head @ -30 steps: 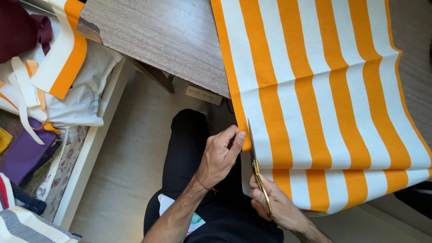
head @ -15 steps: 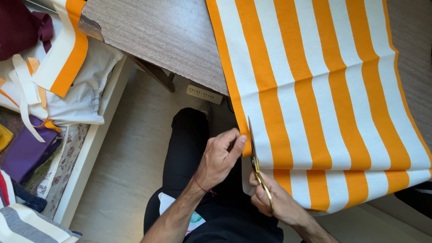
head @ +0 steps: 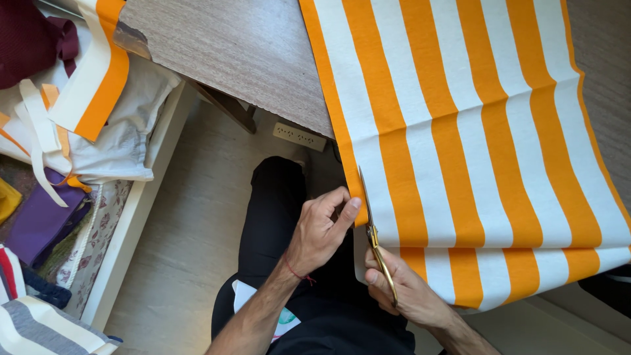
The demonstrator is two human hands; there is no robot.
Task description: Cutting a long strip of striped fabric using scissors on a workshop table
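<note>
My right hand (head: 411,292) is wrapped around the handles of the scissors (head: 376,238), fingers closed on them, and the thin blades point away from me up along the left edge of the striped fabric (head: 473,151). I cannot tell how far apart the blades stand; they look nearly together. My left hand (head: 322,230) pinches that same edge just beside the blades, thumb and forefinger clamped on an orange stripe, the other fingers curled in.

The cloth lies across the wooden table (head: 243,52) and hangs over its near edge toward my lap, folded so a 2nd layer shows below the 1st. It looks like a woven cotton or canvas, light to lift but with some body: it keeps a crease across the middle and drapes without going limp. I judge it soft enough to buckle ahead of the scissors if left slack, so the place to hold it is where my left hand already is, right at the edge near the cut, keeping it taut. It is not slippery or fragile, though the hanging part may drag on it.

To my left, a white shelf (head: 141,197) holds a heap of bags and fabric scraps (head: 79,112), well apart from my hands. A power strip (head: 299,137) lies on the floor under the table.
</note>
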